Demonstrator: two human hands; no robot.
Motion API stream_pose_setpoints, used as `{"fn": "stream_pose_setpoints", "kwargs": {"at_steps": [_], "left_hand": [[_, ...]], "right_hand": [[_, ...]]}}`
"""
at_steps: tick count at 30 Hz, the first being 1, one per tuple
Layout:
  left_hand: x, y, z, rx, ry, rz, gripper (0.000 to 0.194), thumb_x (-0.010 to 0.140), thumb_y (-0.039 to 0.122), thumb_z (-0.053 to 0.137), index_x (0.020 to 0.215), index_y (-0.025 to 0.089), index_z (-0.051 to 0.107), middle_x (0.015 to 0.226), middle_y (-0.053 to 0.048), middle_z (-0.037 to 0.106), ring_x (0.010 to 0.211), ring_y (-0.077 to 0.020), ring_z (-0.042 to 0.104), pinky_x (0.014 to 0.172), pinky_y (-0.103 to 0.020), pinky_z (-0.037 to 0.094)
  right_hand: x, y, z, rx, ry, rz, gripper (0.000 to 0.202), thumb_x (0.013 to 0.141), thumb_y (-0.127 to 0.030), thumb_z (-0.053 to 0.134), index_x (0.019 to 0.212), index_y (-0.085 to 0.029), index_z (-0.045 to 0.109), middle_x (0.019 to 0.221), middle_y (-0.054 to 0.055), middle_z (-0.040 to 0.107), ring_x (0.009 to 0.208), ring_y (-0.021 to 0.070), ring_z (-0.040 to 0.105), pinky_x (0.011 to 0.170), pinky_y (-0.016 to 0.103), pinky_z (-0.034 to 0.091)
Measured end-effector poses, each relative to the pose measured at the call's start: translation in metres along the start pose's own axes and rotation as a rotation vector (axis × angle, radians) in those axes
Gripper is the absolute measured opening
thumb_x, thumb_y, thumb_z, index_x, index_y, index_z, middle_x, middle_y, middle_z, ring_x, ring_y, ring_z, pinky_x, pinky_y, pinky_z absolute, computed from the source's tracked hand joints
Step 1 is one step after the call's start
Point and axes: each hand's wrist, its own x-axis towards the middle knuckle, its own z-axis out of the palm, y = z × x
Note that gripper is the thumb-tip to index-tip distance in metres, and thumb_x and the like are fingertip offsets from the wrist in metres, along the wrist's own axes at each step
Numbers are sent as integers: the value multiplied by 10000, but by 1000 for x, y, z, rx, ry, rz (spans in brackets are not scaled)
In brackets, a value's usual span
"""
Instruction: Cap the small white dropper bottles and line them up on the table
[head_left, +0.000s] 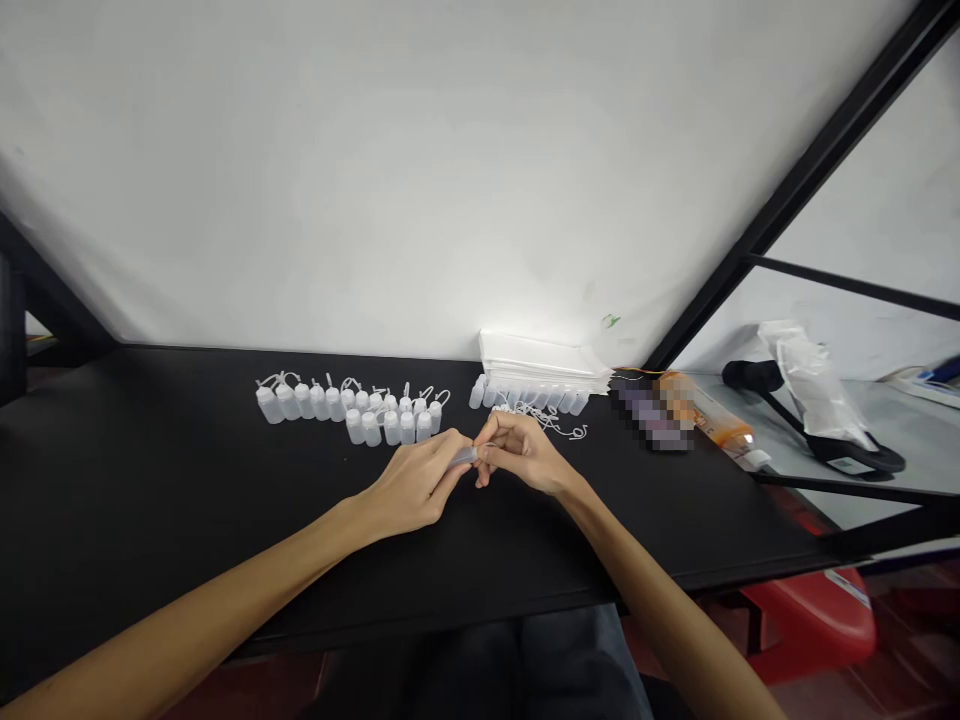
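My left hand [416, 480] is closed around a small translucent squeeze bottle [463, 456], which lies tilted with its neck to the right. At that neck my right hand [521, 452] pinches a thin cap strap, mostly hidden by the fingers. Behind my left hand stand several white-capped squeeze bottles [330, 402] in rows, with thin strap loops sticking up. Just beyond my right hand lies a pile of loose white cap straps [551, 418]. Past the pile, a row of small bottles without visible caps [532, 397] lies against a stack of white sheets.
The stack of white sheets [540, 358] rests against the wall. To the right are a blurred purple item [656, 418] and an orange-labelled bottle [712, 420] lying down. A black metal frame bounds the black table [187, 480]. A red stool [817, 620] stands below, at right.
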Motion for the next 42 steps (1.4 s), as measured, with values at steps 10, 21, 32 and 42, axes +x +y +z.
{"fn": "stream_pose_setpoints", "kwargs": {"at_steps": [10, 21, 32, 42], "left_hand": [[4, -9, -3, -15, 94, -113, 233, 961, 284, 466, 1128, 184, 594, 910, -23, 645, 659, -119, 559, 601, -242, 430], [1, -13, 6, -5, 178, -112, 245, 968, 281, 472, 1106, 178, 646, 901, -32, 638, 651, -108, 556, 570, -219, 452], [1, -10, 6, 75, 252, -18, 234, 956, 260, 501, 1095, 144, 649, 901, -46, 642, 637, -101, 562, 527, -207, 439], [0, -10, 5, -107, 193, -15, 255, 955, 247, 504, 1151, 173, 649, 896, -52, 612, 639, -106, 539, 547, -226, 462]], "right_hand": [[1, -3, 0, -210, 100, -57, 214, 846, -341, 668, 887, -141, 606, 671, 16, 639, 643, 154, 669, 627, 314, 576], [1, -5, -3, -256, 115, -28, 293, 867, -396, 624, 1003, -140, 663, 779, 53, 673, 712, 174, 698, 637, 310, 600], [2, -4, -3, -223, 117, 46, 308, 787, -384, 717, 946, -122, 693, 708, 55, 697, 664, 186, 707, 618, 316, 592], [0, -6, -1, -190, 67, 52, 297, 777, -385, 735, 869, -118, 642, 705, 62, 713, 667, 180, 712, 608, 296, 586]]}}
